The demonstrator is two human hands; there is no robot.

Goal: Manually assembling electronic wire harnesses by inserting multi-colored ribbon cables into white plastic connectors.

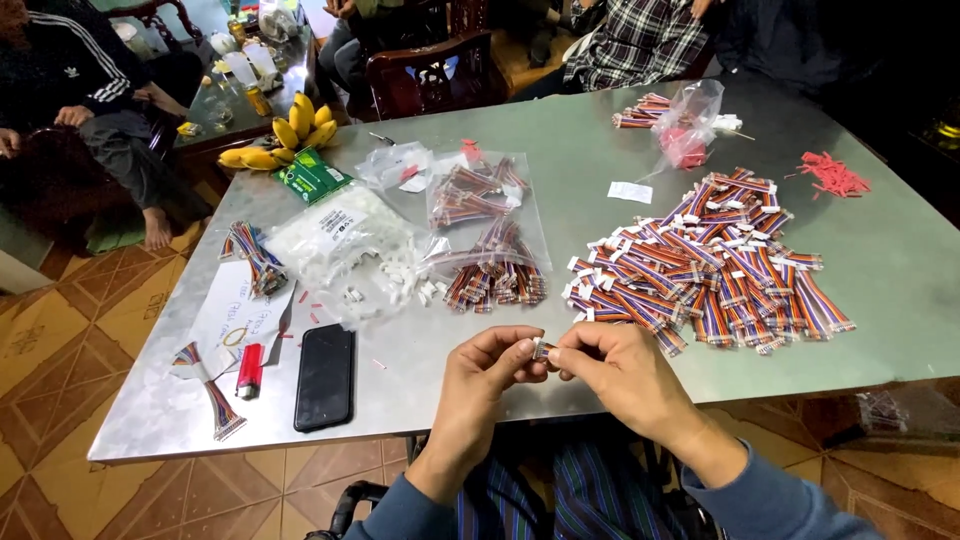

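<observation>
Head view: a small white connector (541,349) is pinched between the fingertips of the left hand (487,372) and the right hand (622,375), just over the near edge of the grey metal table (600,130). Both grips are narrow, thumb against forefinger, closed on the same piece. Whether wires are already attached to it cannot be told; it is mostly hidden by the fingers.

The connector is judged very light, stiff plastic, small enough to slip or drop; it is best taken by its flat sides with fingertips only, and its pins are probably easy to bend.

Just beyond the hands a big loose pile of rainbow ribbon cables (705,265) with white ends is spread on the table. The cables are judged soft and floppy, likely to tangle, and better picked up at the hard plug end than by the wires.

To the left of the pile, clear bags of ribbon cables (487,235) and a bag of white connector housings (340,245) are laid, with loose white pieces spilled beside them. Near the left edge a black phone (325,376), a red lighter (249,371) and a sheet of paper (235,310) are seen. Bananas (290,135) are set at the far corner. A small bag with red bits (685,125) and a scatter of red scraps (833,175) are at the far right. Other people are seated beyond the table.
</observation>
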